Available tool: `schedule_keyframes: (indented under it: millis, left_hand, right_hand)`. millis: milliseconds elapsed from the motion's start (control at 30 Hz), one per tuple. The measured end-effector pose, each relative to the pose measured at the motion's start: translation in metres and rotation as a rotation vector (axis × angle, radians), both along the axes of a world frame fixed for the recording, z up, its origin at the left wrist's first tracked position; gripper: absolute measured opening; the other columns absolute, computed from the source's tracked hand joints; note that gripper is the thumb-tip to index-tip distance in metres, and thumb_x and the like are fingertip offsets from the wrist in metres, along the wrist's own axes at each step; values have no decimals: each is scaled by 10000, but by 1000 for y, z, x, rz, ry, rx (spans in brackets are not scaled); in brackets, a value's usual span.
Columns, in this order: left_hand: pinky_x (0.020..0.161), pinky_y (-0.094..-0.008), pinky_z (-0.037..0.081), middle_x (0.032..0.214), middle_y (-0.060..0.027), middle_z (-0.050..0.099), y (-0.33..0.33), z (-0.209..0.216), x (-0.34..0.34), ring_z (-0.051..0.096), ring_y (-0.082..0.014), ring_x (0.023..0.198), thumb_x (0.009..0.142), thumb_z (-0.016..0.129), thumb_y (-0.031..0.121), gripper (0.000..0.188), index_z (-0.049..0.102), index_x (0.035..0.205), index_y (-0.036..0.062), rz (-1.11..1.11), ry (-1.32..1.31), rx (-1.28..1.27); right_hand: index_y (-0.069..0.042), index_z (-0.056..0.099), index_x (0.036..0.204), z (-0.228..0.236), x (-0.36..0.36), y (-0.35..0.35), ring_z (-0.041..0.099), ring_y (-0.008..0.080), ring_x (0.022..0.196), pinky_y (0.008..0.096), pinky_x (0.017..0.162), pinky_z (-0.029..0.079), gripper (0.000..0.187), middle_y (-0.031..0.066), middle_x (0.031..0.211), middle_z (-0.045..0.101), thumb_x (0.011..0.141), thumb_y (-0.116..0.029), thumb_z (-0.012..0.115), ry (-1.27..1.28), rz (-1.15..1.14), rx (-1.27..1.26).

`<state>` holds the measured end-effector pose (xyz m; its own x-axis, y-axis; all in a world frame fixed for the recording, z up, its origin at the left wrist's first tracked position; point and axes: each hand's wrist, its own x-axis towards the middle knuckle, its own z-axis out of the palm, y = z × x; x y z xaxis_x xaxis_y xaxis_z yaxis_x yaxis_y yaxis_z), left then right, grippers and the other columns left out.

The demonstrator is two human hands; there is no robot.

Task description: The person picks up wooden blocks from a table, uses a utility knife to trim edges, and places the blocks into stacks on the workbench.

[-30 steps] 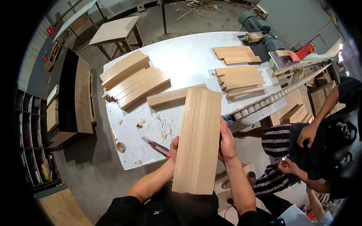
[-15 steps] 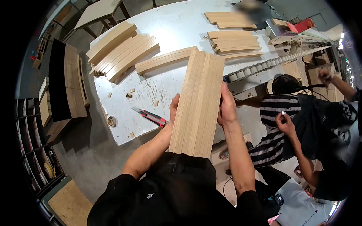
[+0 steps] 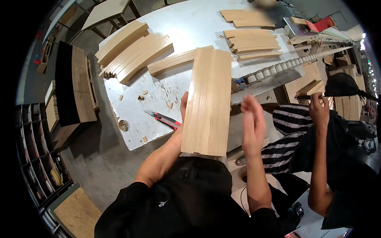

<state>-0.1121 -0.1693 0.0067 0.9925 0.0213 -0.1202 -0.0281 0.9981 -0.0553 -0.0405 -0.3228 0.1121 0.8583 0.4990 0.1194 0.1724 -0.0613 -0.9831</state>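
Observation:
A pale wooden panel (image 3: 207, 103), made up of several long strips lying side by side, stands tilted up in front of me. My left hand (image 3: 184, 106) grips its left edge; most of the fingers are hidden behind the wood. To the right of the panel, and apart from it, my right hand (image 3: 253, 125) is raised with nothing in it, its fingers loosely bent and a little blurred. A red and black utility knife (image 3: 164, 120), blade out, lies on the white table (image 3: 135, 113) by my left forearm.
Stacked wooden strips (image 3: 139, 55) lie at the table's far left, with more wooden pieces (image 3: 252, 41) at the far right. Small wood scraps (image 3: 170, 105) and a coiled strip (image 3: 124, 125) sit nearer. A roller track (image 3: 274, 72) runs rightward. Beside me stands a person in striped trousers (image 3: 291, 119).
My right hand has let go of the panel's right edge and moved off to the right. The left hand still holds the panel. The person at right has raised a hand.

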Motion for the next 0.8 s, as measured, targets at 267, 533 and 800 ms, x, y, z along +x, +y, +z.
schedule_keyframes:
  millis: [267,533,800]
  left_hand:
    - [999,-545,467,1306,-265,468,27,8,10,506,-410,1212,735,589,785,1091,337,1471,19,76,-143,90]
    - [939,-497,522,1307,-188,577,57,44,-37,614,-352,1111,782,620,678,927,438,1439,51,-199,111,282]
    - [880,-422,552,1221,-163,623,63,75,-33,641,-279,1037,901,541,608,721,532,1325,25,-1032,144,644]
  right_hand:
    - [9,566,1292,29,-66,-11,498,375,1226,438,997,447,618,237,1357,470,728,-101,791,-391,176,-255]
    - [-85,385,1482,66,26,12,272,409,1433,542,1169,219,827,185,1549,311,727,-65,723,-973,459,-724]
    - [-153,281,1525,-6,1,18,347,374,1368,548,1144,235,1222,143,1480,367,472,-376,859,-1236,854,-574]
